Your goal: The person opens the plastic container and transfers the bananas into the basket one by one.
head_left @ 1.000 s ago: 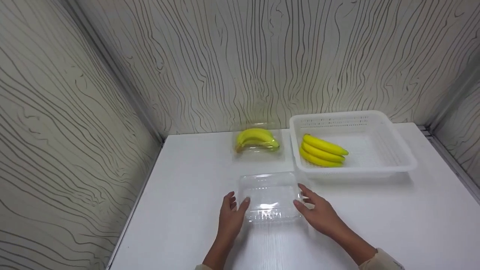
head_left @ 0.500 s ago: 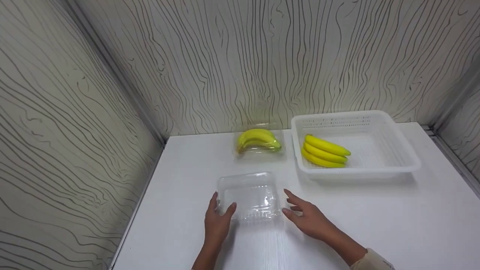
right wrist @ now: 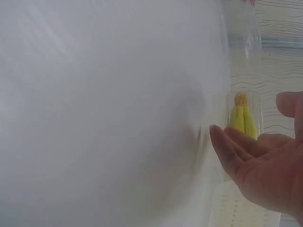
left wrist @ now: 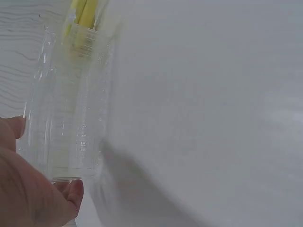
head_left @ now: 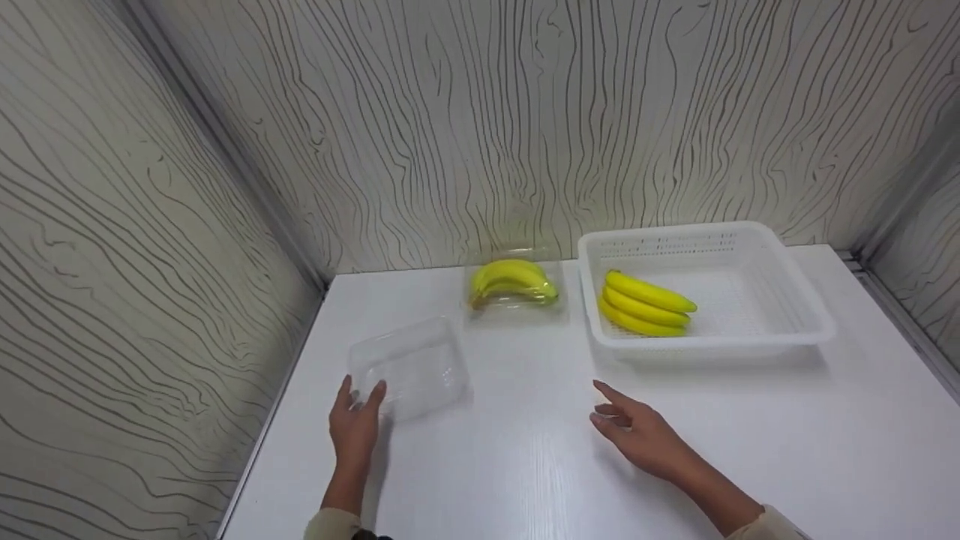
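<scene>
A clear plastic clamshell box (head_left: 416, 367), with nothing inside, tilts slightly at the left of the white table. My left hand (head_left: 355, 420) grips its near left side, thumb on one face and fingers on the other; the left wrist view shows the same hold on the box (left wrist: 71, 118). Over the table's middle right, my right hand (head_left: 637, 435) holds nothing, its fingers loosely bent. In the right wrist view that hand (right wrist: 265, 165) is apart from everything. Beyond the hands, a second clear box (head_left: 555, 311) with bananas (head_left: 514, 279) in it stands against the back wall.
At the back right stands a white perforated basket (head_left: 814, 322) with a bunch of bananas (head_left: 646, 304) in its left part. Wood-grain panels (head_left: 480, 135) rise behind and at both sides of the table (head_left: 525, 480).
The clear box has moved left and turned, carried by my left hand. My right hand has let go of its right side and now lies well apart from it.
</scene>
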Demonstrator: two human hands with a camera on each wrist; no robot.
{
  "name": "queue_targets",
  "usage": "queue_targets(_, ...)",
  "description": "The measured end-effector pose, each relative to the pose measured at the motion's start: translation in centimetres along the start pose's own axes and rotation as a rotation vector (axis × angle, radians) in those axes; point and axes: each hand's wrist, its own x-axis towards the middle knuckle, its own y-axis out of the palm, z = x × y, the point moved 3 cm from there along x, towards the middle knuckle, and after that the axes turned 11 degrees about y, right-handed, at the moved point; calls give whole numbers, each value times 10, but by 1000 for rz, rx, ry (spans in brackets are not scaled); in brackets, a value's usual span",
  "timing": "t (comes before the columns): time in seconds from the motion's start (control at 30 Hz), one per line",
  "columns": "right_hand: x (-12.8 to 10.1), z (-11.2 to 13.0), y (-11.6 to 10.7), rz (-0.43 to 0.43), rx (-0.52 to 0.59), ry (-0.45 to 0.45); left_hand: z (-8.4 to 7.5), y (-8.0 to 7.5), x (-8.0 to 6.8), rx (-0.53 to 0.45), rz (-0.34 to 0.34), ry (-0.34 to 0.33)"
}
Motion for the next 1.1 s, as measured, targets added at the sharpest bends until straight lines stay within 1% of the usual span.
queue_targets(0.13,-1,-7,-5,-10,12,9,4,-17,24,0,-32,-9)
queue_targets(0.3,-1,-15,-13,-15,15,24,3,-28,57,40,-70,-3)
queue_targets(0.47,-2,-19,-21,-21,8,31,-1,-34,86,94,-125,15)
queue_targets(0.53,-3,-21,-23,-28,10,35,-4,-33,96,100,-140,16)
queue_targets(0.6,-3,-23,-25,-37,10,40,-8,-29,105,101,-140,17)
queue_targets(0.7,-2,-25,-26,-40,8,46,-14,-22,113,103,-130,15)
queue_targets(0.83,-2,-25,-26,-36,14,47,-21,-15,120,136,-126,8)
queue_targets(0.93,-2,-24,-28,-28,31,46,-25,-11,122,153,-137,-1)
queue_targets(1.1,-3,-24,-32,-14,76,29,-28,-10,120,171,-153,1)
